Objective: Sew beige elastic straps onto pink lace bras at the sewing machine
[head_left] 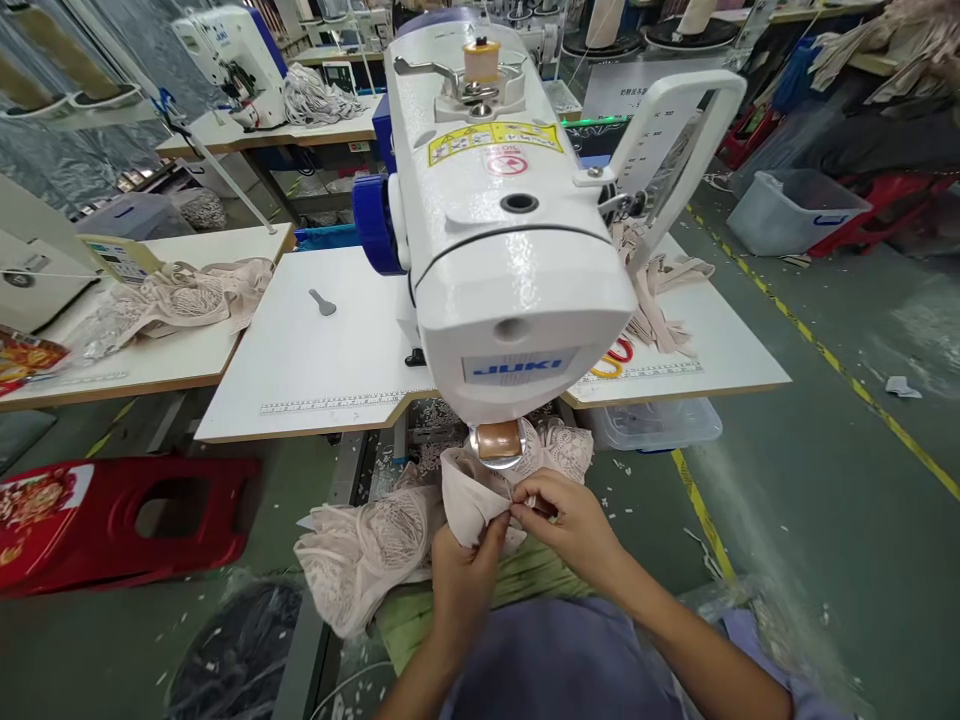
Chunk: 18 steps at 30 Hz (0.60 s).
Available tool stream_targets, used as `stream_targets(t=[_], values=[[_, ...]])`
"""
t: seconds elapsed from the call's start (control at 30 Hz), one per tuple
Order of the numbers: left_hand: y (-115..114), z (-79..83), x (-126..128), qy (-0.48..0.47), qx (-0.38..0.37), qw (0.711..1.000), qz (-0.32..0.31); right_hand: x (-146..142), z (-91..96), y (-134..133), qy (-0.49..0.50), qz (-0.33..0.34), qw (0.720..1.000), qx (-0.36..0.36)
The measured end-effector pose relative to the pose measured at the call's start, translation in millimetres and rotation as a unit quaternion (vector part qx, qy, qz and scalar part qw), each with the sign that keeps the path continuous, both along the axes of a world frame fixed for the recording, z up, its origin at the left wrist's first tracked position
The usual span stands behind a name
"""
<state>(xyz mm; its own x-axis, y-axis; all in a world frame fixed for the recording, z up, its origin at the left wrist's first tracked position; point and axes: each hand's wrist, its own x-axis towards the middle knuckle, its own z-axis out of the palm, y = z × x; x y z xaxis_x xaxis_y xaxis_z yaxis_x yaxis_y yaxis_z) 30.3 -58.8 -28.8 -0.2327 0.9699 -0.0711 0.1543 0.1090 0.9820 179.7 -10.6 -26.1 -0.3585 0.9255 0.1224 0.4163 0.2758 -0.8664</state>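
Observation:
A beige lace bra (472, 495) is held up just below the head of a white sewing machine (517, 300). My left hand (463, 575) pinches the lower edge of its smooth cup from the left. From the right, my right hand (566, 515) pinches the same edge, its thumb and forefinger close to my left fingertips. Anything small between the fingertips is too tiny to make out. More beige lace bras (371, 550) lie heaped to the left of my hands, partly over a green cloth (420, 610) on my lap.
Red- and yellow-handled scissors (611, 362) and beige fabric strips (660, 310) lie on the white table (735, 350) to the right. A small grey metal piece (322, 302) rests on its left part. A red plastic stool (187, 570) stands at the left; a clear bin (660, 422) sits under the table.

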Motion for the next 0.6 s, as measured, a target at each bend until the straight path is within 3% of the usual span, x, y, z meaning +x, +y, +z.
stream_targets(t=[0.13,0.23,0.4,0.6], values=[[-2.1,-5.4,-4.3,0.029,0.095,0.995,-0.022,4.1,10.0,5.2,0.0,0.055,0.997,-0.057],[-2.8,-4.8,-7.1,0.005,0.108,0.993,-0.049,6.1,12.9,7.4,0.0,0.087,0.995,-0.056],[-0.3,1.9,-10.6,-0.033,0.052,0.996,-0.068,8.3,10.0,7.2,-0.008,0.135,0.99,-0.039],[5.9,6.4,-10.4,-0.022,-0.054,0.993,-0.103,7.2,6.4,0.4,-0.043,0.09,0.993,-0.07]])
